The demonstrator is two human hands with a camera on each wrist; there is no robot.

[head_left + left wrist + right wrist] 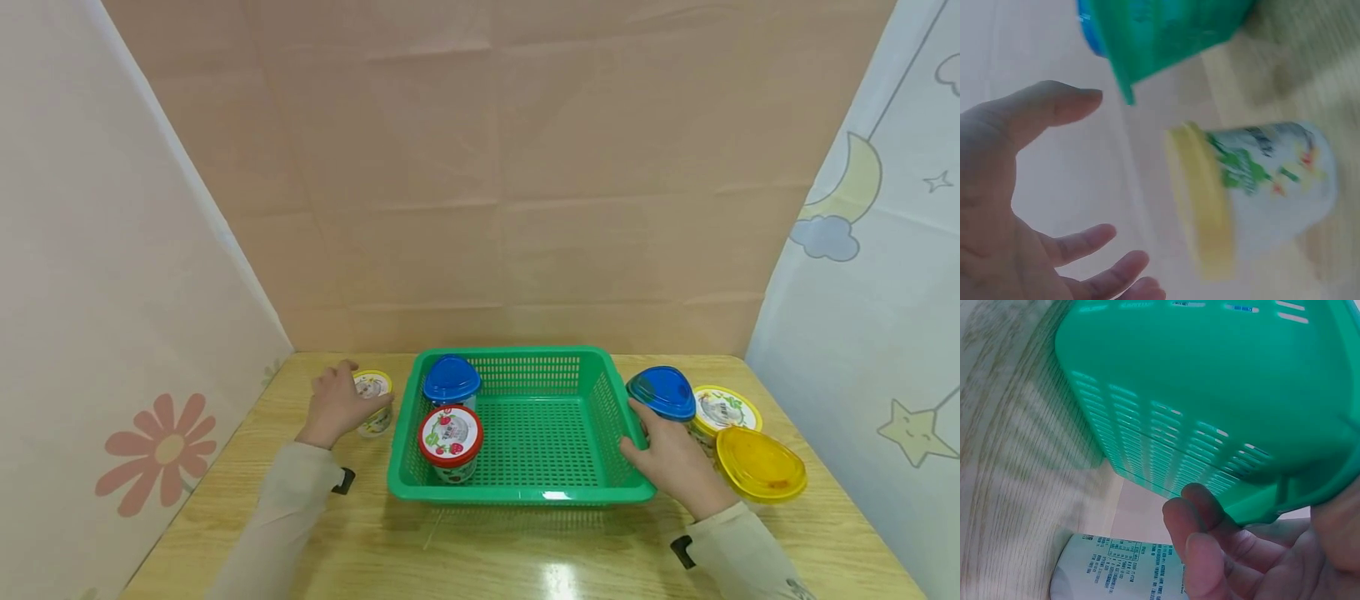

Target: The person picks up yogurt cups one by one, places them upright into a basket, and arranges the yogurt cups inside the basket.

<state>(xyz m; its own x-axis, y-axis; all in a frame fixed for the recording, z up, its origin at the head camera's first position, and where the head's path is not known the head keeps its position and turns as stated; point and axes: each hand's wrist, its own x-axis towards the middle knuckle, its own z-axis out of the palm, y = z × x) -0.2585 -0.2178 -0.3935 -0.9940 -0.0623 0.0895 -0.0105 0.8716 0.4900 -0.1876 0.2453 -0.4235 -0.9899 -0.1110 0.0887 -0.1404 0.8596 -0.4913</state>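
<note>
Head view: left fingers (334,377) spread empty, right fingers (647,416) grip basket (517,493) containing two tubs (452,436).

The yellow-lidded tub (1275,187) is blurred — its lettering (1263,140) seems unreadable.

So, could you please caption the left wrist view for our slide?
Left hand spread near a yellow-lidded tub and a green basket.

Right hand (675,457) — on green basket (536,437)
</note>
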